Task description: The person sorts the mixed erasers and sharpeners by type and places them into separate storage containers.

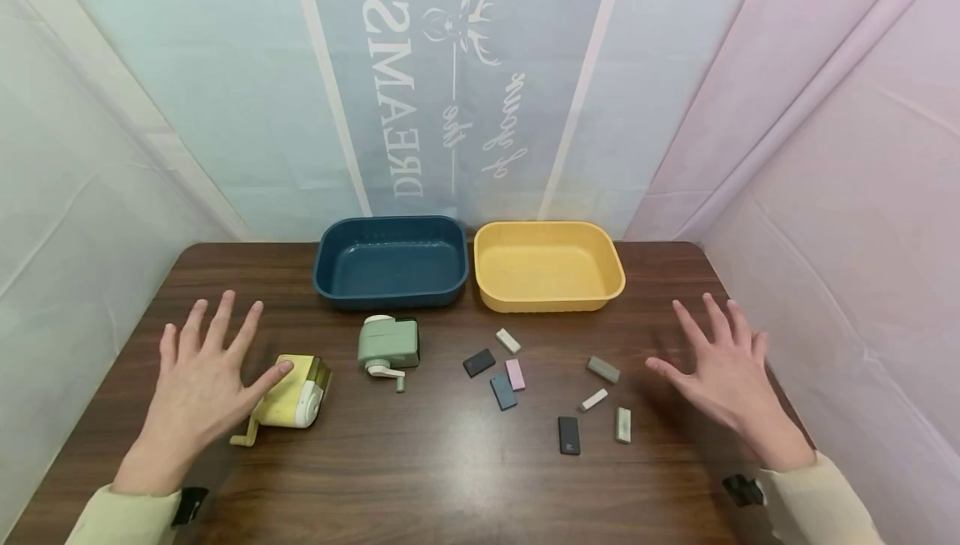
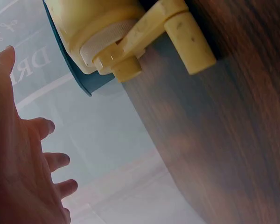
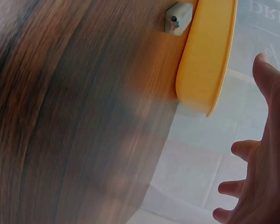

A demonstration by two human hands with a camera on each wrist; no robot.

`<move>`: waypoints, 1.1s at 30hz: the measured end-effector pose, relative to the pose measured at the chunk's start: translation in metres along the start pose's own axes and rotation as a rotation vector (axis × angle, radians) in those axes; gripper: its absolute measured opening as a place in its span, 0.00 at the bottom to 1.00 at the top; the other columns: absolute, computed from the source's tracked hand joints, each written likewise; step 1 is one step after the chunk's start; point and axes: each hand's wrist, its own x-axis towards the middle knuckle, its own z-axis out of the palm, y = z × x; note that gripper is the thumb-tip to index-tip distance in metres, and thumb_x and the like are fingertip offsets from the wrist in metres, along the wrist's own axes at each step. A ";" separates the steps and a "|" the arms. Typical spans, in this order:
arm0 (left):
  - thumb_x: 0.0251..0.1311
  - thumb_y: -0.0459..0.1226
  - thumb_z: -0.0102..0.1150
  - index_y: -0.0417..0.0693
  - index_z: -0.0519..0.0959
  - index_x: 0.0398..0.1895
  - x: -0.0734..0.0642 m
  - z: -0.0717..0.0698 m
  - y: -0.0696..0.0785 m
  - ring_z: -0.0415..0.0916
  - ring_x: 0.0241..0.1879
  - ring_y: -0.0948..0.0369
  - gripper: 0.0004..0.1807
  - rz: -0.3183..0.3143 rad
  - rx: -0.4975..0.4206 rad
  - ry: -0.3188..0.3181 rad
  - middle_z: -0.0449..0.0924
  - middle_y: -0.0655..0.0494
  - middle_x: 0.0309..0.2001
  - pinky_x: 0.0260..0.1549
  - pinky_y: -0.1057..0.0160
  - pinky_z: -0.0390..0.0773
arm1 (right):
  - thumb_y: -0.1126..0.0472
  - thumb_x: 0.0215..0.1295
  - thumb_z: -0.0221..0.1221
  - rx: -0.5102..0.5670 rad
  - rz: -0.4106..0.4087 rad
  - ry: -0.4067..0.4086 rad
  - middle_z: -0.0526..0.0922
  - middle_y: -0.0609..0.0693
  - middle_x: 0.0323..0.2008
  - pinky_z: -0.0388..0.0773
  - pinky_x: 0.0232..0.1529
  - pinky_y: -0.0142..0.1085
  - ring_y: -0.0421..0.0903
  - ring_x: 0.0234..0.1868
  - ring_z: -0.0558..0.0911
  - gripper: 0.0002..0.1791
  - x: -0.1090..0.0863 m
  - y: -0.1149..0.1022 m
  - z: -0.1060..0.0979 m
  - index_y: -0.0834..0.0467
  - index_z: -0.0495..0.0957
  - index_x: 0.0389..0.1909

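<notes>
My left hand (image 1: 200,374) is spread with straight fingers at the left of the table, holding nothing. Its thumb overlaps a yellow hand-crank pencil sharpener (image 1: 288,399) in the head view; the sharpener's crank (image 2: 191,42) shows large in the left wrist view, apart from the fingers. A green crank sharpener (image 1: 390,343) stands to its right. My right hand (image 1: 723,366), also spread and holding nothing, is at the right side. Nearest to it lies a grey-green small block (image 1: 603,369), with a white stick-like piece (image 1: 594,400) and another grey-green block (image 1: 623,426) close by.
A dark blue tray (image 1: 390,299) and a yellow tray (image 1: 551,305) stand side by side at the back. Before them lie several small blocks: white (image 1: 508,341), black (image 1: 479,362), pink (image 1: 515,374), blue (image 1: 503,392), and black (image 1: 569,436) nearer. Fabric curtains (image 1: 480,112) enclose the wooden table (image 1: 420,478).
</notes>
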 end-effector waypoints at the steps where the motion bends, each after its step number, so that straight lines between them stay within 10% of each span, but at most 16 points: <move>1: 0.61 0.67 0.54 0.49 0.52 0.80 0.000 0.001 0.000 0.31 0.76 0.37 0.52 0.000 -0.011 0.000 0.39 0.38 0.79 0.65 0.31 0.30 | 0.31 0.55 0.64 0.007 -0.007 0.008 0.52 0.68 0.73 0.42 0.55 0.77 0.72 0.74 0.44 0.53 0.000 -0.001 0.000 0.51 0.58 0.77; 13: 0.58 0.62 0.63 0.39 0.76 0.61 0.002 0.004 0.000 0.59 0.63 0.32 0.40 0.056 -0.095 0.047 0.66 0.33 0.64 0.56 0.30 0.55 | 0.34 0.67 0.57 0.082 0.068 -0.074 0.67 0.70 0.64 0.69 0.42 0.69 0.72 0.62 0.65 0.44 0.007 -0.014 0.001 0.55 0.60 0.76; 23: 0.64 0.66 0.52 0.44 0.69 0.69 -0.001 0.000 0.007 0.70 0.55 0.34 0.42 -0.075 -0.193 -0.225 0.69 0.34 0.63 0.31 0.35 0.75 | 0.33 0.72 0.49 0.178 0.124 -0.172 0.73 0.70 0.60 0.70 0.45 0.66 0.71 0.56 0.75 0.42 0.029 -0.020 0.013 0.57 0.58 0.76; 33: 0.63 0.67 0.52 0.44 0.68 0.70 -0.004 0.005 0.008 0.77 0.49 0.35 0.44 -0.082 -0.231 -0.324 0.70 0.34 0.63 0.31 0.36 0.75 | 0.35 0.74 0.47 0.288 0.136 -0.204 0.79 0.68 0.55 0.72 0.47 0.63 0.65 0.51 0.81 0.43 0.057 -0.024 0.026 0.59 0.53 0.78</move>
